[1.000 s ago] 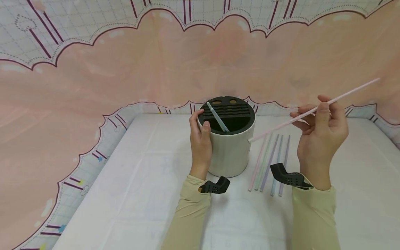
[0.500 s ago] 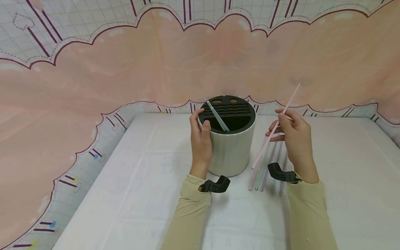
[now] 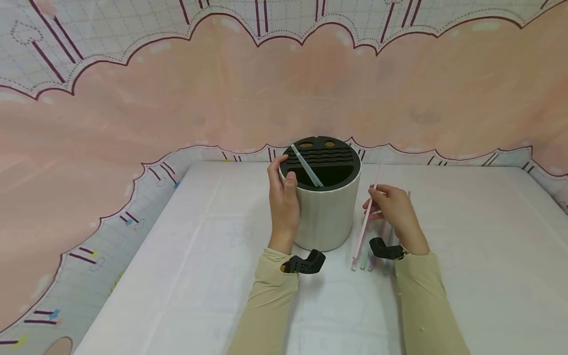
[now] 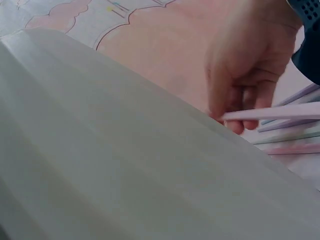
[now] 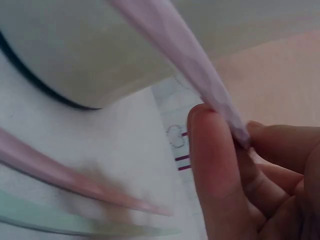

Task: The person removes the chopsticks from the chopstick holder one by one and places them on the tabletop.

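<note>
My left hand [image 3: 284,212] grips the left side of a white cylindrical utensil holder [image 3: 327,222], thumb at the front of its black rim. Inside it leans a pale blue chopstick [image 3: 306,165], its upper end resting toward the rim. To the holder's right, my right hand [image 3: 394,209] pinches a pale pink chopstick [image 5: 185,55] near one end between thumb and fingers. The held chopstick slants down toward the table beside the holder. Under and beside that hand lie several pastel chopsticks, among them a deeper pink one [image 5: 75,175] and a green one [image 5: 70,220], partly hidden in the head view.
The holder's black slotted lid [image 3: 326,155] has two round holes at the back and a wide opening in front. A white cloth [image 3: 199,276] covers the table. Behind stands a peach patterned backdrop [image 3: 248,98].
My right hand has moved left and down with the pink chopstick, which has swung from a shallow slant to a steep one over the others. My left hand stays on the holder.
</note>
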### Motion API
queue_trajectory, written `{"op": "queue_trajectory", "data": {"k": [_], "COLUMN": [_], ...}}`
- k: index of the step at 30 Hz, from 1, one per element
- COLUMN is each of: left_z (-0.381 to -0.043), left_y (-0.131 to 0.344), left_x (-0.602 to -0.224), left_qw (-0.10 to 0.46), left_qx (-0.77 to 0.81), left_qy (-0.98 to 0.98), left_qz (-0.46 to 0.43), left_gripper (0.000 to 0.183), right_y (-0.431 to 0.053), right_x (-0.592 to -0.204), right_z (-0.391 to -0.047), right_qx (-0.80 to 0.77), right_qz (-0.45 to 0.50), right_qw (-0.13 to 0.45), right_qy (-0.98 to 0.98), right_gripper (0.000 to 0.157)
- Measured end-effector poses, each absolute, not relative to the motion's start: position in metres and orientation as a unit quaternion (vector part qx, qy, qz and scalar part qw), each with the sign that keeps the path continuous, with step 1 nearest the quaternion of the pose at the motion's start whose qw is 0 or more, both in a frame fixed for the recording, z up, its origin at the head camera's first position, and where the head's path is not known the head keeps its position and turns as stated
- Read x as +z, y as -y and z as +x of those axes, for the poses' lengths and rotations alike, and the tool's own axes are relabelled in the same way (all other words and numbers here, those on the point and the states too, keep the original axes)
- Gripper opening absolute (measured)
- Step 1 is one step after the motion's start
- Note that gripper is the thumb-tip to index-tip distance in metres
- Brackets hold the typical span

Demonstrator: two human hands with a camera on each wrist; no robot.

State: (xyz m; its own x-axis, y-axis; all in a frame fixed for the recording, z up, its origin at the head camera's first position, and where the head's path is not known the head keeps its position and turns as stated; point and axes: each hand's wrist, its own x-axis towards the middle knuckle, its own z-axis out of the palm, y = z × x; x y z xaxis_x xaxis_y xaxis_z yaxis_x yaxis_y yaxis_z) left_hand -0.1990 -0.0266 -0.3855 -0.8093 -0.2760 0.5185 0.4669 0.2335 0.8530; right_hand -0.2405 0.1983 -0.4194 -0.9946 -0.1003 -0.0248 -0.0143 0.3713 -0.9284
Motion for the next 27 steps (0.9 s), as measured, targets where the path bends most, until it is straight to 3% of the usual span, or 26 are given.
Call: {"op": "queue_trajectory", "data": {"k": [6,11,27], "left_z": [-0.195,-0.190,-0.178], "left_y": [0.025,0.024,0.019], "left_x": [-0.385,-0.384,-0.380], "left_qw": [0.306,0.309,0.313], "left_qx": [-0.614,-0.612,-0.598], "left_qy": [0.724,0.725,0.737], "left_qz": [-0.069,-0.066,-0.046], "left_gripper": [0.058,0.059,0.057], "right_y": [-0.201,-0.201,-0.196], "right_x": [-0.427,-0.430,-0.432], "right_z": [-0.238,-0.236,-0.223], "right_qx": [-0.477,-0.436,-0.362], "right_qz": [-0.002,0.010,-0.012], "right_qw": [0.087,0.115,0.119], "right_qy": [-0.874,-0.892,-0.925], "right_gripper": [0.062,0.072,0.084]}}
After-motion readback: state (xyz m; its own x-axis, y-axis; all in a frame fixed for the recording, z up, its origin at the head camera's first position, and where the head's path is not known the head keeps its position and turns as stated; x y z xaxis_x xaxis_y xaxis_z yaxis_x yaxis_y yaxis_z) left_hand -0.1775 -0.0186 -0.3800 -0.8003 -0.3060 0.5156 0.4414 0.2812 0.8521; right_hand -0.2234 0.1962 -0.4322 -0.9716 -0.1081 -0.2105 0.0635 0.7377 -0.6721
